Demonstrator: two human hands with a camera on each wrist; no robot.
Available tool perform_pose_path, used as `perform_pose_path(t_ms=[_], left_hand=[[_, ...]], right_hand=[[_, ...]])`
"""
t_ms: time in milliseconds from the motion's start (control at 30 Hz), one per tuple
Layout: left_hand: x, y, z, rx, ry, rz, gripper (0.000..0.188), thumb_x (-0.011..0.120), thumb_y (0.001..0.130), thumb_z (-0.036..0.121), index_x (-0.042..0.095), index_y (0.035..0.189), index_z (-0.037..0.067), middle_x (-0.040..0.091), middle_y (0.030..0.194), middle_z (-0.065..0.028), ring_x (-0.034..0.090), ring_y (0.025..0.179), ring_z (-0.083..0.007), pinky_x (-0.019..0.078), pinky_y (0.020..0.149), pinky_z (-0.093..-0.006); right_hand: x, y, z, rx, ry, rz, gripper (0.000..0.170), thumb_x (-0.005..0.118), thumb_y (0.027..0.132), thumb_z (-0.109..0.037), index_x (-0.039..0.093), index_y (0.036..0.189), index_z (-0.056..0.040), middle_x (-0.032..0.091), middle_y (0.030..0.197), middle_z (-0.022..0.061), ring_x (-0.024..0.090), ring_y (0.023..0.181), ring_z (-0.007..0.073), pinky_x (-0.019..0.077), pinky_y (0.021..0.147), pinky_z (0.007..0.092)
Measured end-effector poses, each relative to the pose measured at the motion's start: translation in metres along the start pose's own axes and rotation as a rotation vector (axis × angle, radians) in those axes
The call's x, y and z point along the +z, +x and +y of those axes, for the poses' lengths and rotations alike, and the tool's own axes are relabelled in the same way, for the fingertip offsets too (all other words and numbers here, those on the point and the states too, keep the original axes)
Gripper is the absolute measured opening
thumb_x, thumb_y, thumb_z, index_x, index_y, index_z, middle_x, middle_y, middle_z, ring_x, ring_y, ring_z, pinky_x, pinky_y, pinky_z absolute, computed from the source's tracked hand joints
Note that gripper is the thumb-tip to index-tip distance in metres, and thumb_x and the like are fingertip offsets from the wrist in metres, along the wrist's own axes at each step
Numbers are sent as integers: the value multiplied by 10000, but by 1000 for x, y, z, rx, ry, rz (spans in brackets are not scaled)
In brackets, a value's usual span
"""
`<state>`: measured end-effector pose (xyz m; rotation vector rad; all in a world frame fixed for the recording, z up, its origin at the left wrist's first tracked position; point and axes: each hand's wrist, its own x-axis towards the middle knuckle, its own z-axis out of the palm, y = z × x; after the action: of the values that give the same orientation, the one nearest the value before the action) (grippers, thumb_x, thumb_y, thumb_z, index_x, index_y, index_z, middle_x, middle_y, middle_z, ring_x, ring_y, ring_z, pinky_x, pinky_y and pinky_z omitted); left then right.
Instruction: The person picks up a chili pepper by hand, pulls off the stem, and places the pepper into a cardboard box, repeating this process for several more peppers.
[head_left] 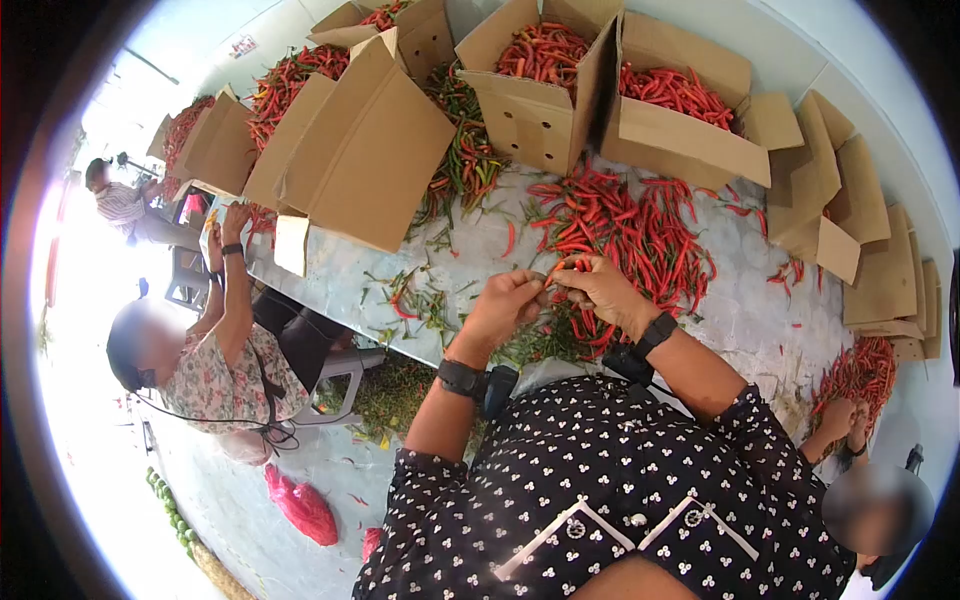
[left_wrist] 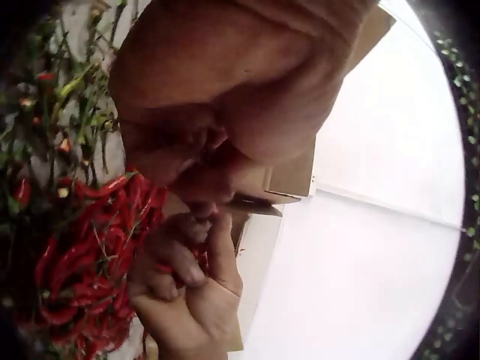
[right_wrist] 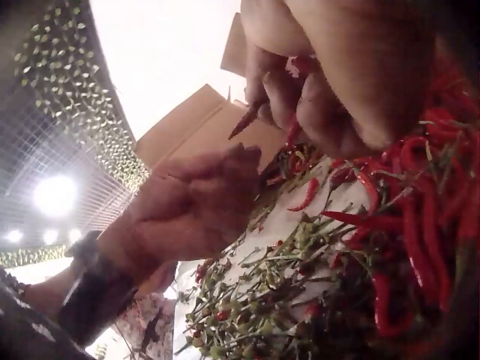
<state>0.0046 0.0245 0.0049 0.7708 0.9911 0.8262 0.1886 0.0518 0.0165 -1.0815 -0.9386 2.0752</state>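
Observation:
Both hands meet over the near edge of the table. My right hand [head_left: 605,292] holds red chili peppers between thumb and curled fingers; one chili pepper [right_wrist: 244,122] sticks out past its fingertips, and more red shows inside the grip. Fingers bent to the thumb, my left hand [head_left: 508,308] pinches at the end of a chili in the head view; its own fingers hide most of that spot in the left wrist view. A large heap of red chilies [head_left: 640,235] lies just beyond the hands. Green stems [right_wrist: 255,304] are strewn below them.
Cardboard boxes [head_left: 540,125] of chilies line the table's [head_left: 335,255] far side. A pile of green and red chilies [head_left: 465,150] sits between boxes. One person [head_left: 215,370] works at the left, another [head_left: 870,510] at the right. A pink bag [head_left: 303,508] lies on the floor.

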Motion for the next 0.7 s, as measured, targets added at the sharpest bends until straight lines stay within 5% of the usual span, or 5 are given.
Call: perform_pose_path(t_ms=[67,133,233,433,700], left_hand=[[-4,10,3,-3,28,20,149,520,862,151,574,861,12,527,676,8,439,541,-63,350,485,-194],[-16,27,2,287,688,355,187,571,811,175,575,860,-5,567,680,-53,536,596,-141,416,538,-258],[-28,47,7,545,1100,527,238,618,740,205,573,867,9,594,741,-141,592,658,-278,462,598,-370],[-33,70,-5,400,1466,625,223,630,724,246,582,776,35,589,812,-138,586,746,-340,466,655,-407],[-1,28,-15,345,807,322,204,613,762,172,596,850,-11,600,720,-97,562,644,-180,450,602,-290]], right_hand=[[-9,2,1,7,69,37,105,621,803,-184,561,825,-100,504,640,-50,412,477,26,247,386,173],[-17,2,2,17,138,74,101,613,807,-187,560,832,-105,508,649,-45,420,485,28,250,386,170],[-26,6,6,20,224,61,96,574,822,-200,558,832,-106,524,659,-19,479,514,71,274,386,188],[-22,-1,5,59,354,46,129,532,835,-214,556,844,-88,569,700,32,574,607,171,343,427,242],[-17,7,12,-54,63,139,133,617,793,-183,575,885,-98,544,679,-35,492,561,54,308,437,197]])
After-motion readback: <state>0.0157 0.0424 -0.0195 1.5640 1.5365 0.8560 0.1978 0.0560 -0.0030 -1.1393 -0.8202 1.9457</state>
